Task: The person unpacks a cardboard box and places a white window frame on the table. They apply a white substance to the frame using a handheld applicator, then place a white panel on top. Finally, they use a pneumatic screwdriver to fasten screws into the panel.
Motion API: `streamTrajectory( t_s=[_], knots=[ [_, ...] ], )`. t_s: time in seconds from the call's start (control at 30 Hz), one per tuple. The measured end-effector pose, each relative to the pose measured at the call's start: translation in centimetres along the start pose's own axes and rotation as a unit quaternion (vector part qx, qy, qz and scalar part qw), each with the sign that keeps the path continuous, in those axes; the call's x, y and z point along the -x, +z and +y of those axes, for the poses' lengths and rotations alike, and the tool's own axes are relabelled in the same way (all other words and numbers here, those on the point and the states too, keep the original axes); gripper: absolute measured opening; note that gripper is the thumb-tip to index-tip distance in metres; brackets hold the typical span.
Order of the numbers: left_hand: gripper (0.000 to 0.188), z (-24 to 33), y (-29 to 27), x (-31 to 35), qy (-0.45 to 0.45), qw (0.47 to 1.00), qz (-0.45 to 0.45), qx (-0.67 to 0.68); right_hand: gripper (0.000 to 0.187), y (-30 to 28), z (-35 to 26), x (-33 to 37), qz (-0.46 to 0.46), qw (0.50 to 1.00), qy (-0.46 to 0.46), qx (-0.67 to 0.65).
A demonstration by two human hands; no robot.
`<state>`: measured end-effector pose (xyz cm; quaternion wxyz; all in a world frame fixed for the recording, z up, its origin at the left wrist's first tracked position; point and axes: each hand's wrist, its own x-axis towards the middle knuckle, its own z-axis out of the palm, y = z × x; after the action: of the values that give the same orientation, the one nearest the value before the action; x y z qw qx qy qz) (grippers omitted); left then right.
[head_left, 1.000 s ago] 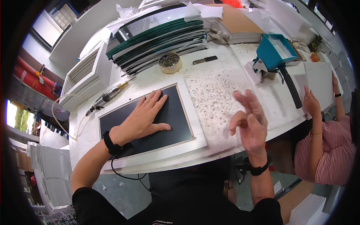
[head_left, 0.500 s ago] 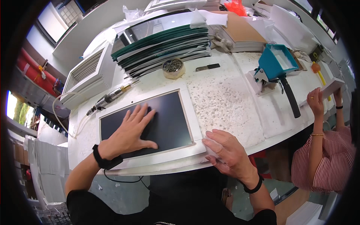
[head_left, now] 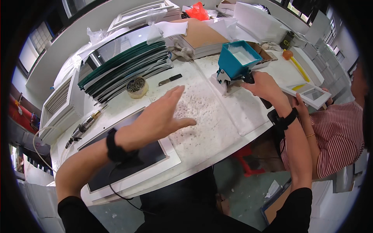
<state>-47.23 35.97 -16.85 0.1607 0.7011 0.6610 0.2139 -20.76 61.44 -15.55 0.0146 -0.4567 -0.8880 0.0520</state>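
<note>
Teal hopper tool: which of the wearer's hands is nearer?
Right. The right hand is at the black handle of the teal hopper tool. The left hand is open, well to the tool's left, partly covering the framed dark panel in this view.

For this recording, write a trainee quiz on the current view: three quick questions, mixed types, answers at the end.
1. True or false: the person's left hand is closed into a fist.
2. Which lies just to the right of the round tub of small metal pieces?
A) orange-red plastic bag
B) black-handled flat-bladed tool
C) silver power driver
3. Fill in: the person's right hand is at the handle of the ____ hopper tool.

Key:
1. False; its fingers are extended and the thumb stands apart.
2. B
3. Teal
</note>
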Motion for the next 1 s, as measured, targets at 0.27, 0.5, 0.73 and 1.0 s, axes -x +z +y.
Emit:
streamTrajectory(
  t_s=[0.27, 0.5, 0.73, 1.0],
  knots=[
    [0.116, -2.5, 11.0, -13.5, -0.069, 0.993, 0.096, -0.026, 0.043, 0.0, -2.4, 0.7, 0.015, 0.989, 0.006, -0.145],
    [0.084, -1.4, 12.6, -15.5, -0.052, 0.985, 0.163, 0.023, 0.044, -0.5, -1.8, 1.1, 0.026, 0.978, 0.0, -0.206],
    [0.076, -1.7, 10.4, -14.5, -0.059, 0.992, 0.112, 0.029, 0.043, -5.0, -3.3, 2.1, 0.092, 0.953, 0.003, -0.287],
    [0.064, 2.9, -0.2, 7.3, 0.068, 0.997, -0.03, 0.028, 0.03, -6.1, -7.1, 4.7, -0.005, 0.921, -0.127, -0.368]
  ],
)
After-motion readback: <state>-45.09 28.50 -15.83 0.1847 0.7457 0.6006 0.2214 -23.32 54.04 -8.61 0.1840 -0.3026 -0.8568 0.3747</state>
